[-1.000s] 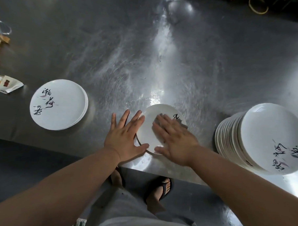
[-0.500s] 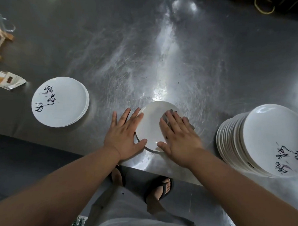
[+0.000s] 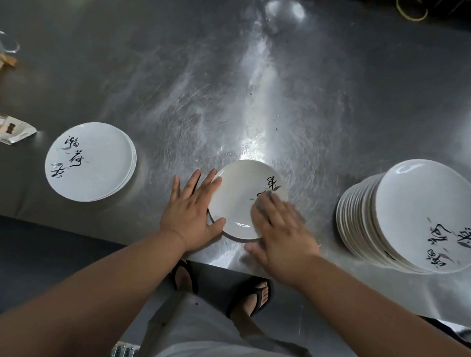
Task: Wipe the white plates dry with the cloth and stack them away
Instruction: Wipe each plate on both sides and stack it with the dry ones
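Far left, a packet (image 3: pixel 11 129) lies beside a short stack of plates (image 3: pixel 90 161). My left hand (image 3: pixel 192 211), flat with fingers straight, braces the rim of the plate (image 3: pixel 239 194) near the table (image 3: pixel 259 98) edge. My right hand (image 3: pixel 283 231), blurred, fingers flat, presses the mostly hidden cloth (image 3: pixel 268 200) onto it. I should sweep right out to the rim. The tall leaning stack (image 3: pixel 421 213) could catch my right arm.

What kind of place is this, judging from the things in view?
Probably a restaurant or other commercial kitchen, though I cannot be sure. The worktop is a large scratched stainless steel table, with a tall stack of matching white plates at the right and a smaller stack at the left.
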